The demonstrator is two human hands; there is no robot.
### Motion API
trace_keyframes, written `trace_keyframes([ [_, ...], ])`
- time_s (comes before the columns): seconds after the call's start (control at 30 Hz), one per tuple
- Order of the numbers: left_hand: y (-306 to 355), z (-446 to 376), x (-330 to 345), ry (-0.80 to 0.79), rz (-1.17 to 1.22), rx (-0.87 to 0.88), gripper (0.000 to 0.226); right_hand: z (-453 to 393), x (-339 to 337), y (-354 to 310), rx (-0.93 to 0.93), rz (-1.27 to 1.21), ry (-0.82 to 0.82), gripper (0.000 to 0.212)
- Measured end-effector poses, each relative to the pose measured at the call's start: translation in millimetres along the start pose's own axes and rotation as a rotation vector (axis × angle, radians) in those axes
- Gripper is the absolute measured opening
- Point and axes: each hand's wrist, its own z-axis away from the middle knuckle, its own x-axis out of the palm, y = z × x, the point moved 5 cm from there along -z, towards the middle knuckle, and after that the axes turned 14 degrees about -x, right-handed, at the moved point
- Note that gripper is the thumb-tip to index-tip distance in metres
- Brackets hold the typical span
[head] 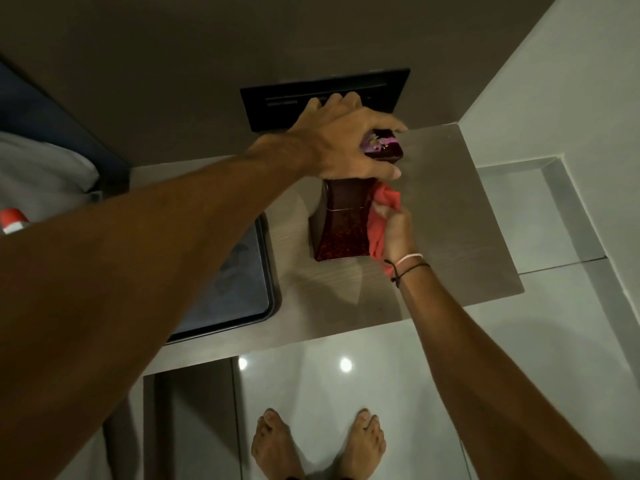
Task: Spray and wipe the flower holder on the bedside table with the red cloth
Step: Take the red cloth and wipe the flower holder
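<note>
The flower holder (341, 223) stands on the bedside table (450, 216), a tray (239, 271) to its left, a wall panel (277, 102) behind

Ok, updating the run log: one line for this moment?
left hand: grips flower holder top | right hand: presses red cloth on its side | stage: wiping

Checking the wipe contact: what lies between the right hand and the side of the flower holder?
In the head view, the red cloth lies bunched between the right hand and the flower holder, pressed against its right side.
</note>
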Motion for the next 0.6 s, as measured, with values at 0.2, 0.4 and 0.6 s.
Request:
trace_keyframes([
  [0.2, 3.4, 5.9, 6.3, 0.03, -0.06, 0.0, 0.08, 45.6, -19.8, 5.8, -0.092, 0.067, 0.175, 0.026],
  [0.4, 9.9, 16.9, 11.4, 0.06, -0.121, 0.009, 0.083, 85.6, -26.3, 18.3, -0.102, 0.042, 0.249, 0.032],
  [0.6, 11.6, 27.2, 20.9, 0.112, -0.179, 0.023, 0.085, 121.2, -14.6, 52.0, 0.064, -0.138, 0.56, 0.031],
])
